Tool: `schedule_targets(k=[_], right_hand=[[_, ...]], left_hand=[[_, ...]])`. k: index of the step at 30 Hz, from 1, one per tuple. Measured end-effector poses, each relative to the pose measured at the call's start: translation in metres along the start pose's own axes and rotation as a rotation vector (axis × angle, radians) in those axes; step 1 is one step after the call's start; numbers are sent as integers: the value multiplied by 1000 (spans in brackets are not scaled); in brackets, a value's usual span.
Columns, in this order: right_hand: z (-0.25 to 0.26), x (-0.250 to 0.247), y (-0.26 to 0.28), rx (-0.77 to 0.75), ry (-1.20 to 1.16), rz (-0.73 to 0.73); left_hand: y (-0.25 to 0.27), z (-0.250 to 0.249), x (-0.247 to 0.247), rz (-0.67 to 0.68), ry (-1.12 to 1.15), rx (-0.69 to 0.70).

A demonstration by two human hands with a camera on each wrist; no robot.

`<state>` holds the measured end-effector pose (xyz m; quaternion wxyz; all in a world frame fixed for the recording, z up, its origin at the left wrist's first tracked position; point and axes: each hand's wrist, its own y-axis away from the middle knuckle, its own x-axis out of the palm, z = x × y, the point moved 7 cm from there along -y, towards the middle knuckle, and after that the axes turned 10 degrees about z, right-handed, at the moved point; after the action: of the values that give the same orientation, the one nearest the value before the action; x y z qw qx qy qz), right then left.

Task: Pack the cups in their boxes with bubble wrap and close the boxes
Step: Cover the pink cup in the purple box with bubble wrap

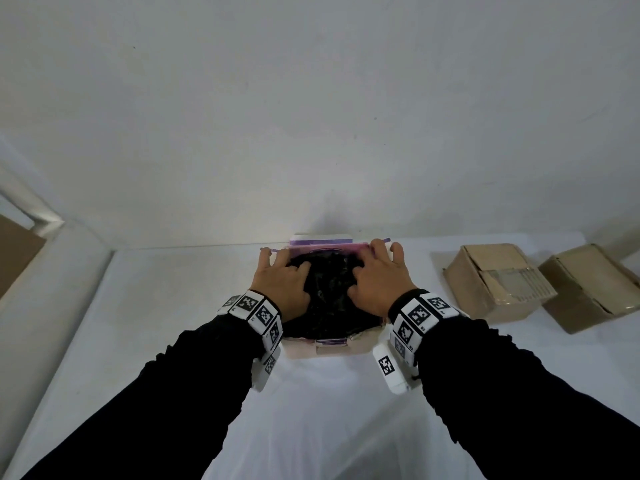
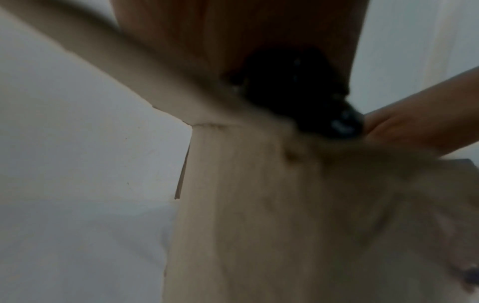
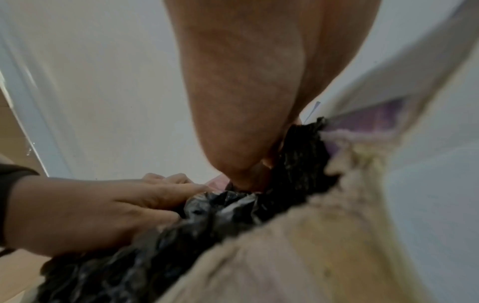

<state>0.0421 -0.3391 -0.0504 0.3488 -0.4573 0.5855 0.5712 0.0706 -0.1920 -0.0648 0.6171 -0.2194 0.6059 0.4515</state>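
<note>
A pale pink box (image 1: 325, 347) with purple flaps stands open in the middle of the white table. A bundle of black bubble wrap (image 1: 329, 303) fills it, and no cup shows under the wrap. My left hand (image 1: 282, 271) lies on the wrap's left side, its outer fingers reaching over the box's left flap. My right hand (image 1: 375, 270) presses the right side, fingers spread toward the far right corner. The right wrist view shows the right hand (image 3: 246, 102) pushing into the wrap (image 3: 181, 235), with the left hand (image 3: 90, 209) flat on it. The left wrist view shows the box wall (image 2: 259, 205) and wrap (image 2: 298, 86), blurred.
Two closed brown cardboard boxes (image 1: 498, 282) (image 1: 588, 289) sit side by side at the table's right. A white wall rises just behind the pink box. A brown panel (image 1: 17, 251) shows at the far left, beyond the table edge.
</note>
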Motion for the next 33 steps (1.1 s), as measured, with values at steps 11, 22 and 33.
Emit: schedule_targets(k=[11, 22, 33], right_hand=[[-5, -27, 2, 19, -308, -302], [15, -23, -4, -130, -100, -285], [38, 24, -26, -194, -377, 54]], left_hand=[[5, 4, 5, -7, 40, 2], [0, -1, 1, 22, -5, 19], [8, 0, 13, 16, -49, 44]])
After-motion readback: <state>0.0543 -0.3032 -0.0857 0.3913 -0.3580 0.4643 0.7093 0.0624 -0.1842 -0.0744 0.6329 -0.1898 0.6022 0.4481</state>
